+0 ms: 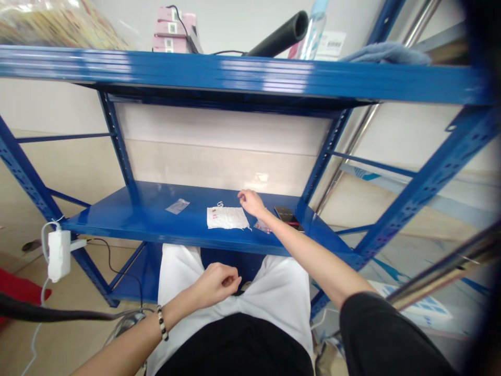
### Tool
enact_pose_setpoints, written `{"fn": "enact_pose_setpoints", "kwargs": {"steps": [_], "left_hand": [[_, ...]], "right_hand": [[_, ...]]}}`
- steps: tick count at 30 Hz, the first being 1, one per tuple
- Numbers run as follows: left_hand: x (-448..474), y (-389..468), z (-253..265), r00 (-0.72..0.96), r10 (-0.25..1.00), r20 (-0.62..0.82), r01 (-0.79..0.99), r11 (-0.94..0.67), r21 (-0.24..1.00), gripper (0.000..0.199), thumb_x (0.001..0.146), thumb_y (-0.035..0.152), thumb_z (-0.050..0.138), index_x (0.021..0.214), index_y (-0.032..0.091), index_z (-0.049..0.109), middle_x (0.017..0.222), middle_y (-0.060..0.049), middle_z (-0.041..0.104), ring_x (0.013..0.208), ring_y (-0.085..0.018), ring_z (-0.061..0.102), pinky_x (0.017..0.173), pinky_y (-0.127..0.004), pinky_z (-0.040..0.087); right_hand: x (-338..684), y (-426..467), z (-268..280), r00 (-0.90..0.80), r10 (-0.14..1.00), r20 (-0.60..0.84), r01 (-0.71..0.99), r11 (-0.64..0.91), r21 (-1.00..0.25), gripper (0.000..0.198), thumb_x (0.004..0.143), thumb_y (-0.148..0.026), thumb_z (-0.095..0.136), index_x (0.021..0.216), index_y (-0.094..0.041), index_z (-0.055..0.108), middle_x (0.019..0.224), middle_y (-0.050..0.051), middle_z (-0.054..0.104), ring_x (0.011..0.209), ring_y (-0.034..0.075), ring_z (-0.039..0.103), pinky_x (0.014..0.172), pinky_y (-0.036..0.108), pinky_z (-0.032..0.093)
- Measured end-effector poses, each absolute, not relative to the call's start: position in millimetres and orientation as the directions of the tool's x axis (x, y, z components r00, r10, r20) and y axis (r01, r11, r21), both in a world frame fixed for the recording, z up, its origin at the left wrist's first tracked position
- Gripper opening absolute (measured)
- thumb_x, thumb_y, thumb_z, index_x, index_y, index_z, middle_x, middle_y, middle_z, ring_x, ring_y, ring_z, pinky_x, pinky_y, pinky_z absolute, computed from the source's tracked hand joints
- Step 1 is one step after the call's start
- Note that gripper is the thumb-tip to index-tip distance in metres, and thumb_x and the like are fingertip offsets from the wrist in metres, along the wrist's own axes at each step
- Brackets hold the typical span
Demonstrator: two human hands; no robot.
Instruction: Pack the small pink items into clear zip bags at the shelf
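Note:
My right hand [252,203] is over the blue shelf board, just beyond the right end of a white drawstring pouch [230,222]. Its fingers are curled together, and whatever they may hold is too small to make out. The pouch lies flat with its cord looped at the back; small reddish and brown pieces [215,215] rest on its left part. Beside my right wrist is a clear bag with red bits [262,226], partly covered by the forearm. Above my lap, my left hand [218,284] is loosely curled, with nothing visible in it.
A clear plastic bag [178,206] lies left on the board [133,214]. To the right are a dark notebook-like item [285,214] and a red pen-like stick [293,223]. An upper shelf beam [195,73] crosses above, holding boxes [175,28] and a black tube [279,34].

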State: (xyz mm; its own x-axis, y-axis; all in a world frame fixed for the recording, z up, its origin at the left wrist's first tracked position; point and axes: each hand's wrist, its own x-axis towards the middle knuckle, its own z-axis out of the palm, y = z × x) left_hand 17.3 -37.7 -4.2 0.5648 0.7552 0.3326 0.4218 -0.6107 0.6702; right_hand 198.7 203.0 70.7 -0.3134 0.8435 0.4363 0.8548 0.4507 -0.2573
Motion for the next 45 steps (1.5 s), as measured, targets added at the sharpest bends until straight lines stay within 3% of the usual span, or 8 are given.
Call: {"fn": "enact_pose_setpoints", "kwargs": {"steps": [9,20,26,31,34,37,41,45], "left_hand": [[4.2,-31.9,0.8,0.614,0.703,0.359,0.525,-0.704,0.478,0.031,0.09,0.022,0.049,0.06,0.018,0.042,0.058,0.001,0.048,0.052,-0.01,0.037,0.055,-0.028,0.021],[-3.9,-17.7,-3.7,0.584,0.718,0.378,0.574,-0.695,0.433,0.03,0.091,0.023,0.049,0.061,0.018,0.046,0.058,0.001,0.05,0.052,-0.011,0.04,0.056,-0.028,0.022],[-19.5,6.7,-4.2,0.231,0.887,0.4,0.706,-0.435,0.559,0.035,0.094,0.031,0.044,0.062,0.018,0.048,0.053,0.003,0.048,0.05,-0.01,0.039,0.056,-0.025,0.024],[-46.2,34.2,4.9,-0.047,0.878,0.477,0.733,-0.294,0.614,0.038,0.095,0.039,0.042,0.064,0.019,0.05,0.052,0.004,0.047,0.051,-0.011,0.043,0.056,-0.023,0.029],[-77.7,68.6,18.9,-0.21,0.806,0.553,0.745,-0.234,0.624,0.033,0.095,0.039,0.041,0.076,0.019,0.058,0.065,0.0,0.06,0.062,-0.013,0.054,0.064,-0.024,0.038],[-113.0,114.2,28.5,-0.331,0.774,0.54,0.768,-0.112,0.631,0.024,0.092,0.034,0.048,0.1,0.017,0.061,0.097,-0.009,0.066,0.085,-0.018,0.062,0.077,-0.027,0.045],[-141.3,161.4,21.6,-0.366,0.851,0.378,0.854,0.145,0.5,0.053,0.087,0.047,0.055,0.128,0.014,0.053,0.126,-0.02,0.056,0.115,-0.032,0.056,0.09,-0.039,0.046],[-142.3,182.1,7.7,-0.282,0.905,0.319,0.927,0.171,0.334,0.067,0.086,0.056,0.054,0.137,0.013,0.045,0.13,-0.022,0.055,0.121,-0.037,0.051,0.096,-0.047,0.042]], "right_hand": [[113.8,218.0,34.7,-0.43,0.829,0.358,0.779,0.541,-0.316,0.022,0.087,-0.014,0.055,0.096,-0.018,0.074,0.102,0.008,0.073,0.096,0.019,0.065,0.085,0.025,0.046],[109.5,203.7,25.0,-0.5,0.797,0.339,0.714,0.601,-0.36,0.022,0.082,-0.009,0.058,0.094,-0.016,0.075,0.101,0.008,0.075,0.093,0.02,0.068,0.083,0.024,0.047],[110.0,206.9,20.8,-0.513,0.797,0.319,0.707,0.603,-0.37,0.013,0.078,-0.014,0.069,0.088,-0.018,0.076,0.093,0.006,0.076,0.088,0.02,0.069,0.079,0.023,0.047],[110.3,218.9,18.4,-0.52,0.799,0.3,0.697,0.601,-0.391,0.012,0.071,-0.013,0.076,0.082,-0.019,0.076,0.089,0.005,0.076,0.084,0.02,0.069,0.076,0.024,0.047],[109.3,222.9,15.8,-0.504,0.81,0.299,0.692,0.586,-0.422,0.011,0.071,-0.013,0.076,0.08,-0.02,0.076,0.087,0.005,0.076,0.084,0.021,0.069,0.075,0.024,0.048],[107.4,223.6,11.3,-0.477,0.823,0.308,0.685,0.568,-0.456,0.012,0.072,-0.011,0.073,0.08,-0.019,0.075,0.086,0.006,0.076,0.083,0.021,0.07,0.073,0.024,0.048],[107.5,224.4,5.4,-0.465,0.823,0.326,0.66,0.568,-0.492,0.007,0.071,-0.013,0.074,0.075,-0.019,0.074,0.081,0.006,0.076,0.079,0.021,0.069,0.071,0.025,0.048],[114.9,227.8,6.7,-0.458,0.803,0.381,0.605,0.596,-0.529,0.003,0.072,-0.017,0.074,0.074,-0.018,0.074,0.08,0.006,0.075,0.077,0.021,0.069,0.07,0.026,0.048]]}}
